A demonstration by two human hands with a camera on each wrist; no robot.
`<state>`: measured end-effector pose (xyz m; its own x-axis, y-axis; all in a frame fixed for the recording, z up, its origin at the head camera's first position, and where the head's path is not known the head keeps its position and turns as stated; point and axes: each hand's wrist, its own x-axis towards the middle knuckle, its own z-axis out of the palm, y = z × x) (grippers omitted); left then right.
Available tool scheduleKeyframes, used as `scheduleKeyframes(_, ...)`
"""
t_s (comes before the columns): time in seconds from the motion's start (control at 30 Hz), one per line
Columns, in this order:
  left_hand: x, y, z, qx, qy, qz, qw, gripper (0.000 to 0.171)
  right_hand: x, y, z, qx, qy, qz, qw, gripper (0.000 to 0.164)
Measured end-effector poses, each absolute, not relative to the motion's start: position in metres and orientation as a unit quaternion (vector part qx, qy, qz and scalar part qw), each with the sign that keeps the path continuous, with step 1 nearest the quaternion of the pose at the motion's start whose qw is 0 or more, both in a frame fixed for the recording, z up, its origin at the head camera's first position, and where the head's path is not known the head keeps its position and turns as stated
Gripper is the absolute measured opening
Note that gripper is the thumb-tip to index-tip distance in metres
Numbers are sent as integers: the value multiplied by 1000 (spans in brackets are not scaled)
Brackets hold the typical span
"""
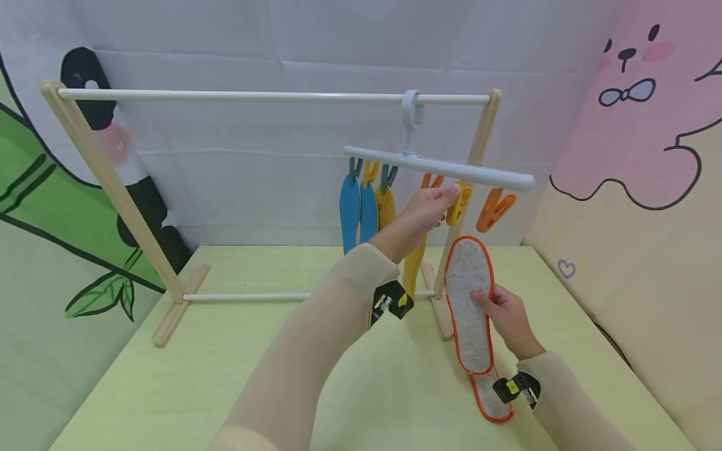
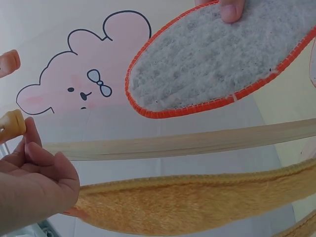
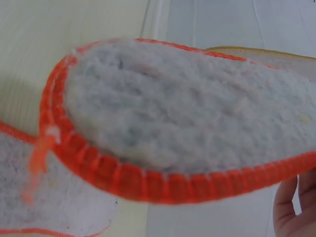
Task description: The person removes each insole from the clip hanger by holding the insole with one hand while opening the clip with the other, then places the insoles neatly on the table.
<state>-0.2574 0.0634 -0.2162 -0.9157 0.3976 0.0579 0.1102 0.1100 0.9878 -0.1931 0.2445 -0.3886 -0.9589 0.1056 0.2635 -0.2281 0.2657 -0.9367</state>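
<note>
My left hand (image 1: 427,212) pinches a yellow clothespin (image 1: 459,205) that hangs under the light-blue hanger (image 1: 440,166). In my right hand (image 1: 510,318) I grip a grey fuzzy insole (image 1: 469,300) with orange stitched edging, held upright below that clothespin and apart from it. A second grey insole (image 1: 491,396) lies on the table beneath. Beside the left hand, a yellow insole (image 1: 414,266) hangs from an orange clothespin (image 1: 433,180), partly behind the arm. Another orange clothespin (image 1: 495,210) hangs at the hanger's right end, holding nothing.
Two blue insoles (image 1: 350,210) and another yellow insole (image 1: 386,207) hang on the hanger's left part. A wooden rack with a white top bar (image 1: 254,96) carries the hanger, which tilts down to the right. A lower bar (image 1: 248,297) crosses near the table (image 1: 141,401).
</note>
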Motion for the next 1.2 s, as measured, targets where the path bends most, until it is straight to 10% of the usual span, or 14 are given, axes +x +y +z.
scheduleKeyframes(1.2, -254, 64, -217, 156, 736, 648, 118, 39, -189, 259, -393, 18, -807, 577, 126, 33)
